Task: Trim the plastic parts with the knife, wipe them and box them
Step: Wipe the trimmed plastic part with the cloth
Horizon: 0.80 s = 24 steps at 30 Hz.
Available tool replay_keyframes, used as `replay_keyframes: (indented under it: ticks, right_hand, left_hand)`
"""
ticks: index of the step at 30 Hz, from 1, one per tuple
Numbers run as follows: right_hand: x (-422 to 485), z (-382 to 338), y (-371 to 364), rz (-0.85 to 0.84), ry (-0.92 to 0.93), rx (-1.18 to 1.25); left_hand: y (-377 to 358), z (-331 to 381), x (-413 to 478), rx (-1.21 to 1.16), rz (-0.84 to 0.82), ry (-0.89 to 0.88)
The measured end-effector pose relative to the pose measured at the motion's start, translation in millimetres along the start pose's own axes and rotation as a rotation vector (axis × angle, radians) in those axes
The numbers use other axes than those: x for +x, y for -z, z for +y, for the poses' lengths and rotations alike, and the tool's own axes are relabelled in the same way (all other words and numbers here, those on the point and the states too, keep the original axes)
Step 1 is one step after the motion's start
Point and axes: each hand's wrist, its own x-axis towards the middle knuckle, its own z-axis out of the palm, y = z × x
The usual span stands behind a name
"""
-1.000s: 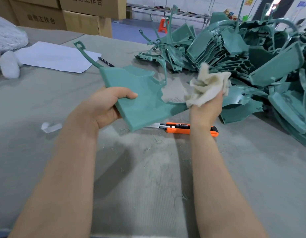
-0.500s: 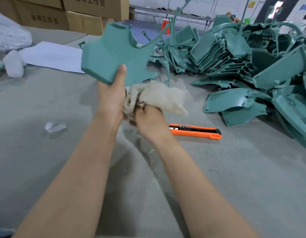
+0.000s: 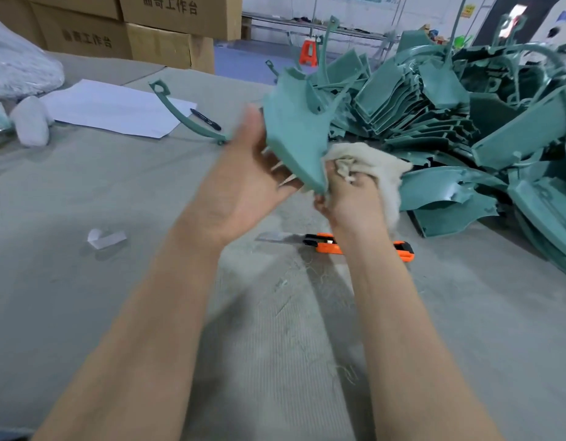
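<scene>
We see a factory workshop: green moulded parts (image 3: 434,100) heaped at the far right corner of the workbench (image 3: 84,192), printed cartons (image 3: 167,30) stacked beyond its far edge

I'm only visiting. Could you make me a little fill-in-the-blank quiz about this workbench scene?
1. The right hand grips a crumpled white ___ against the green part.
2. The knife lying on the table has an ___ handle.
3. The heap of green parts lies on the person's ___ side.
Missing words: cloth; orange; right.
</scene>
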Motion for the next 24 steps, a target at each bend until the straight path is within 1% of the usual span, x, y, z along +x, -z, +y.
replay_keyframes:
  ticks: [1, 2, 3, 4, 6, 7, 9, 10, 11, 13, 14, 15, 17, 18, 19, 20, 21, 23, 24]
  right_hand:
    - [4.0, -1.5, 8.9, 0.05, 0.098, -0.067]
    - [7.2, -2.2, 16.5, 0.053, 0.204, -0.152]
    - [8.8, -1.5, 21.7, 0.026, 0.299, -0.219]
    - [8.6, 0.5, 23.8, -0.016, 0.363, -0.253]
    - [8.5, 5.4, 22.7, -0.031, 0.371, -0.303]
    - [11.5, 7.7, 22.3, 0.024, 0.351, -0.329]
    - [16.2, 10.0, 21.7, 0.197, 0.315, -0.427]
    - [13.7, 10.4, 19.4, 0.216, 0.306, -0.488]
    - [10.1, 11.9, 12.4, 0.164, 0.306, -0.563]
    - [-11.1, 19.7, -17.0, -0.125, 0.368, -0.669]
    - [-27.9, 24.5, -34.2, -0.268, 0.421, -0.67]
    - [-42.4, 28.2, -48.2, -0.347, 0.474, -0.618]
    - [-52.8, 27.3, -58.4, -0.382, 0.519, -0.474]
    - [-48.6, 24.3, -57.0, -0.414, 0.469, -0.47]
    - [-40.2, 23.2, -52.9, -0.429, 0.385, -0.525]
    - [-29.7, 22.1, -46.0, -0.405, 0.293, -0.558]
    - [-18.0, 20.7, -37.6, -0.334, 0.243, -0.514]
    - [-13.5, 17.1, -27.3, -0.178, 0.234, -0.35]
    - [-16.5, 16.5, -27.8, -0.147, 0.253, -0.33]
  left_hand:
    - [6.3, 8.7, -3.0, -0.067, -0.067, 0.043]
    - [10.0, 13.1, -6.0, -0.087, -0.077, 0.074]
    - [12.3, 11.6, -7.5, -0.059, -0.031, 0.103]
    - [12.5, 7.1, -6.7, 0.005, 0.05, 0.136]
    - [10.4, -4.9, -1.4, 0.111, 0.238, 0.199]
    - [8.7, -9.9, 1.4, 0.131, 0.315, 0.205]
    - [5.3, -17.1, 8.4, 0.121, 0.399, 0.153]
    - [2.3, -20.1, 11.8, 0.11, 0.431, 0.104]
    - [-1.6, -22.3, 14.6, 0.097, 0.464, 0.052]
    - [-7.1, -22.4, 15.8, 0.02, 0.511, -0.044]
    - [-6.4, -19.4, 13.6, -0.047, 0.501, -0.084]
    - [-2.7, -14.5, 10.5, -0.12, 0.476, -0.123]
    - [8.3, -2.5, 3.5, -0.236, 0.455, -0.171]
    - [11.0, 1.6, 1.9, -0.259, 0.46, -0.171]
    - [10.3, 1.4, 2.3, -0.256, 0.463, -0.152]
    - [5.6, -3.2, 3.1, -0.225, 0.461, -0.117]
    - [-1.6, -8.3, 5.0, -0.178, 0.454, -0.073]
    - [-13.7, -16.9, 10.2, -0.097, 0.463, -0.023]
    - [-16.7, -17.6, 12.9, -0.086, 0.479, -0.035]
